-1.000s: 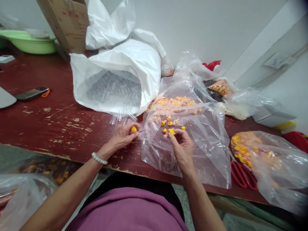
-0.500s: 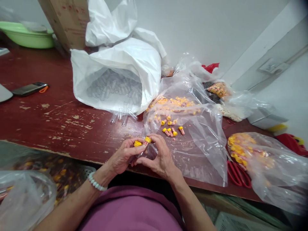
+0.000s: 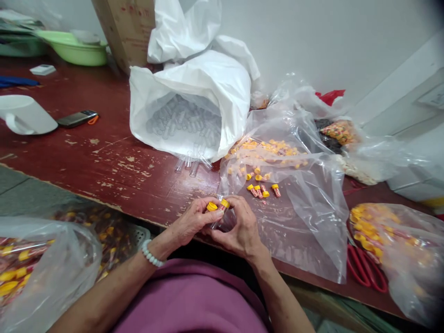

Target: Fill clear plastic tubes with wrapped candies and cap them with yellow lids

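My left hand (image 3: 190, 222) is closed near the table's front edge, with a yellow cap (image 3: 211, 206) at its fingertips. Against it, my right hand (image 3: 241, 226) curls around a clear tube with a yellow cap (image 3: 225, 203) and pinkish contents. Just beyond my hands, several small yellow-capped tubes (image 3: 257, 191) lie on a clear plastic bag (image 3: 305, 222), which holds many more yellow-capped pieces. Clear empty tubes (image 3: 194, 167) lie at the mouth of a white sack (image 3: 222, 83) full of similar tubes.
Red-handled scissors (image 3: 366, 268) lie at the right beside a bag of yellow-capped tubes (image 3: 378, 231). A white mug (image 3: 29, 118), a phone (image 3: 78, 119) and a green basin (image 3: 74, 50) stand left. Below the table's left edge is another filled bag (image 3: 52, 277).
The view has swung left, so the scene sits further right and the mug shows more fully. My hands keep nearly the same hold on the capped pieces.
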`<state>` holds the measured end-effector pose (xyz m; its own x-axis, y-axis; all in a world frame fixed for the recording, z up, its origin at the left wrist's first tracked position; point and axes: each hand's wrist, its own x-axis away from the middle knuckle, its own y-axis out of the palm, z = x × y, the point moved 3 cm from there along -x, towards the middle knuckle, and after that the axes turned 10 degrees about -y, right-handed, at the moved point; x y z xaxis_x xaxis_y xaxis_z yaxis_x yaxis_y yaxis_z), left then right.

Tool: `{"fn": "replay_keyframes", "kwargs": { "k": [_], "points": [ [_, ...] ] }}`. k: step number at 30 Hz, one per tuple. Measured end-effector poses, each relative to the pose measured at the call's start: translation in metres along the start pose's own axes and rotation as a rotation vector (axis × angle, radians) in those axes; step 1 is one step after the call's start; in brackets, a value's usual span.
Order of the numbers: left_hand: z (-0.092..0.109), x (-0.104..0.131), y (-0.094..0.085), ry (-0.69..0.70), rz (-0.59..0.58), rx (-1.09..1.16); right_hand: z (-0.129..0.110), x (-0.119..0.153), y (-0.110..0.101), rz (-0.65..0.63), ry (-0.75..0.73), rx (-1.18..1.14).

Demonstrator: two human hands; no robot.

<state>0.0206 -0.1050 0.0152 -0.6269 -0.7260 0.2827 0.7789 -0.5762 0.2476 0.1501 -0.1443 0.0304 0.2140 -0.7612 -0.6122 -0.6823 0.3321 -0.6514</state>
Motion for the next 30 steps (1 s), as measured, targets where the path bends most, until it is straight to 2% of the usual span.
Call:
{"fn": "replay_keyframes", "kwargs": {
  "k": [7,11,15,18,21,24,26,28,30],
  "points": [
    [0.0,0.003,0.001,0.035,0.054,0.001,-0.002,0.001,0.001,-0.016,0.099,-0.091],
    [0.003,0.007,0.001,-0.011,-0.005,0.14,-0.004,0.007,0.005,0.013,0.206,-0.163],
    [0.002,0.007,0.002,-0.058,-0.049,0.269,-0.005,0.007,0.007,0.003,0.094,-0.125],
    [-0.002,0.006,0.004,-0.087,-0.031,0.338,-0.002,0.002,0.007,-0.01,0.022,-0.079],
    [-0.006,0.009,0.003,-0.06,0.013,0.36,-0.003,-0.001,0.013,-0.054,-0.057,-0.047],
    [-0.008,0.022,-0.01,-0.028,0.096,0.346,-0.004,0.001,0.027,-0.129,-0.133,-0.053],
    [-0.007,0.041,-0.03,-0.008,0.208,0.297,0.0,0.004,0.036,-0.171,-0.092,-0.096],
    [-0.004,0.071,-0.059,0.033,0.413,0.223,0.008,0.008,0.044,-0.208,-0.017,-0.124],
    [-0.003,0.112,-0.096,0.1,0.698,0.156,0.016,0.013,0.046,-0.23,0.018,-0.126]
  ]
}}
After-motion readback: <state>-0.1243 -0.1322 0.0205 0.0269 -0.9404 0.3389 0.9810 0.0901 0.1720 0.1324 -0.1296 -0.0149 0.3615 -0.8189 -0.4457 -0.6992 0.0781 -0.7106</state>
